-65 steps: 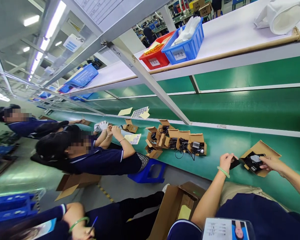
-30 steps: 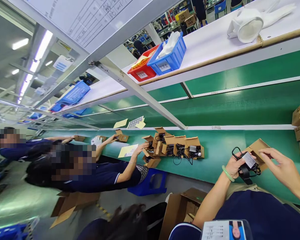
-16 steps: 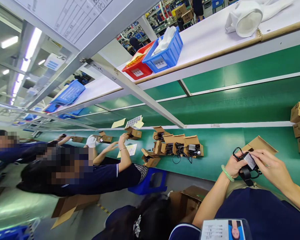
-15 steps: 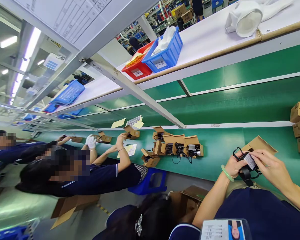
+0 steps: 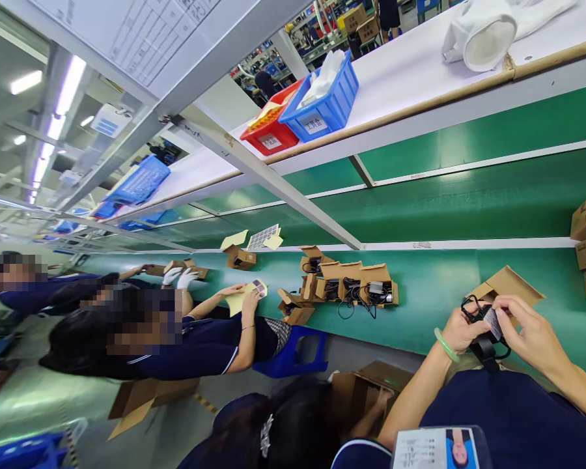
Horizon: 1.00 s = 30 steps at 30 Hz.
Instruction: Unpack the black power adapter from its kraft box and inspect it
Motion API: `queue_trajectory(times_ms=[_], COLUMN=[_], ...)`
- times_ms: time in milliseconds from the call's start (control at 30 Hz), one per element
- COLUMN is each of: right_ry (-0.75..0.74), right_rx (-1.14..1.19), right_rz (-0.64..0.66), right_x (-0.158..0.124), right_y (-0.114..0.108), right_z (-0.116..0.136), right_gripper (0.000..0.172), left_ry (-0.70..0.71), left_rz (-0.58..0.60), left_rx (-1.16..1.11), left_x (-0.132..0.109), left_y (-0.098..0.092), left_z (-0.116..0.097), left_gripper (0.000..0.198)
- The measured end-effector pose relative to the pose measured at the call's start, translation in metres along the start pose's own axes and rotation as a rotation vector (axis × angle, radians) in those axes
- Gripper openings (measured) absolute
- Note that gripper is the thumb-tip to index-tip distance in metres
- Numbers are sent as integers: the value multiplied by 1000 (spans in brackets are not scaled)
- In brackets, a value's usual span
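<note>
Black adapter (image 5: 491, 322) sits clamped in the fingers of left hand (image 5: 461, 331) and right hand (image 5: 534, 333), near an open box (image 5: 514, 286).

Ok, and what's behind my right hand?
An open box, its flap showing. Your right hand and the black cable cover much of its lower part; any contents can't be seen.

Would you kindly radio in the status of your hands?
Left hand holds black corded device; right hand at its pale label; open cardboard box just beyond.
</note>
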State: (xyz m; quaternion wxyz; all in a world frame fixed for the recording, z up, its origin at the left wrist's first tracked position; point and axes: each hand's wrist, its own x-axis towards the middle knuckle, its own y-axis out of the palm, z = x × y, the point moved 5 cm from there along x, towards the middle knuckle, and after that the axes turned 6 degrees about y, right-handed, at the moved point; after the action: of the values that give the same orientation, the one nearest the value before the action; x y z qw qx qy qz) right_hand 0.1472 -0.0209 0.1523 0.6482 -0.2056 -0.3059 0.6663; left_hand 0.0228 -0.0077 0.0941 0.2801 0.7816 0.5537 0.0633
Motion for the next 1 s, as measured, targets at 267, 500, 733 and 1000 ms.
queue_trajectory(times_ms=[267,500,733,1000], right_ry=[-77,-298,-442,-312], right_rx=[-207,-461,-484,-410], right_rz=[54,151,159,23], right_x=[3,11,12,22], right_y=[-7,-7,-4,-11], right_z=[-7,-6,9,6], right_gripper=[21,21,23,22], left_ry=[94,54,142,145], left_rz=[96,102,-89,3], left_rx=[214,315,228,376], left_x=[9,5,11,14], left_y=[9,9,-3,-15], left_z=[-20,-21,-31,-53], left_gripper=[58,61,56,55])
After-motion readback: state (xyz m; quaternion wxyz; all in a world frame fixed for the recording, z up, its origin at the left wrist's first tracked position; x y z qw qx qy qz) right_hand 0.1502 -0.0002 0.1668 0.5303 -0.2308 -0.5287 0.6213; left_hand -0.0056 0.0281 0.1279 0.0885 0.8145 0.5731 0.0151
